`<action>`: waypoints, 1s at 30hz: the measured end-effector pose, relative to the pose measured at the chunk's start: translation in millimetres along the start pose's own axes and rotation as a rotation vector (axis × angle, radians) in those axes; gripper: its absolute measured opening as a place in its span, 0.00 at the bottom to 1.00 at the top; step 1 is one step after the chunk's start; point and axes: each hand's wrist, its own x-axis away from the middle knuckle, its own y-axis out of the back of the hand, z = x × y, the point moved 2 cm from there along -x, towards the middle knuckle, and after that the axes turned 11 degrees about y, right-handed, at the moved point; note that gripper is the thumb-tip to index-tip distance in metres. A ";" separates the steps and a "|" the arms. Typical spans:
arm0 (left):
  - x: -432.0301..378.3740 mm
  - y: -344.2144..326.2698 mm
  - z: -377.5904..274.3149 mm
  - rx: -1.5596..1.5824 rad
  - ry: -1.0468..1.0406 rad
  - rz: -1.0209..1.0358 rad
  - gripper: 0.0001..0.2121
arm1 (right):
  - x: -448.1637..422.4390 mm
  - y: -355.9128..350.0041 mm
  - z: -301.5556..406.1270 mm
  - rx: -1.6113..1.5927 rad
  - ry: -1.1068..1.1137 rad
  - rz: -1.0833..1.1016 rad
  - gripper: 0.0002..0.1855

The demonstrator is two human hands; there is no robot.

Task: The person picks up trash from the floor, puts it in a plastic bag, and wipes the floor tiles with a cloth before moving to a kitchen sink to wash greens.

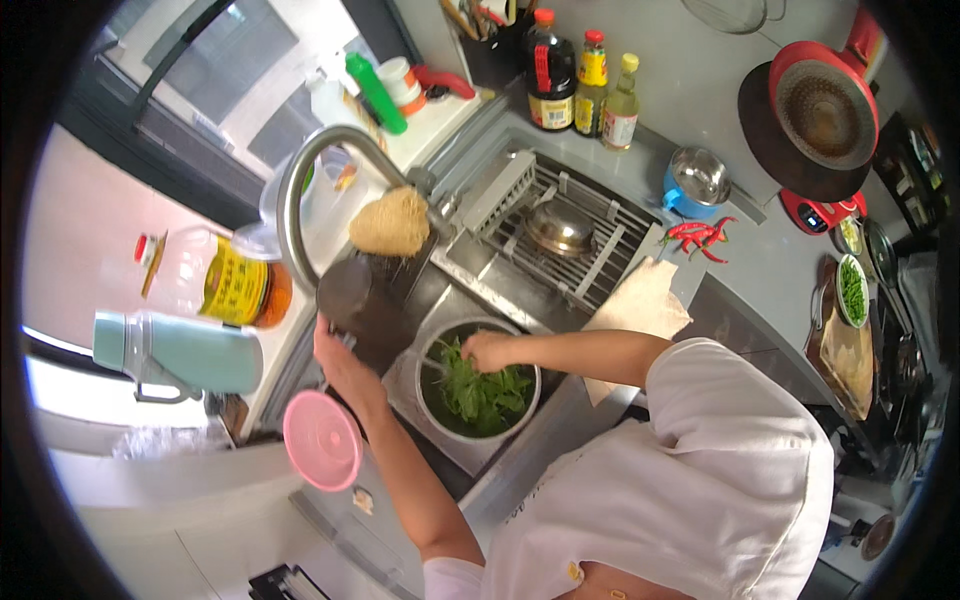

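Note:
Leafy greens [480, 405] lie in a round metal pot [534, 397] standing in the sink. My right hand [491, 351] reaches into the pot from the right, its fingers curled into the leaves. A thin streak of water seems to enter at the pot's left side. Left of the pot, my left hand [345, 367] is raised by the lower end of the curved metal faucet [296, 202]. A dark rounded thing [345, 289] is just beyond its fingers. Blur there hides what the fingers close on.
A dish rack [607, 262] with an upturned metal bowl [559, 227] spans the far basin. Red chillies [697, 238] and a blue-handled metal pot [697, 180] sit to the right. A pink basin [322, 441], an oil jug [232, 281] and a pale-green flask [187, 352] stand left.

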 end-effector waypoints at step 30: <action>164.9 52.6 131.8 -0.438 0.360 -0.091 0.23 | -12.8 169.5 -40.0 -0.451 0.008 -0.375 0.30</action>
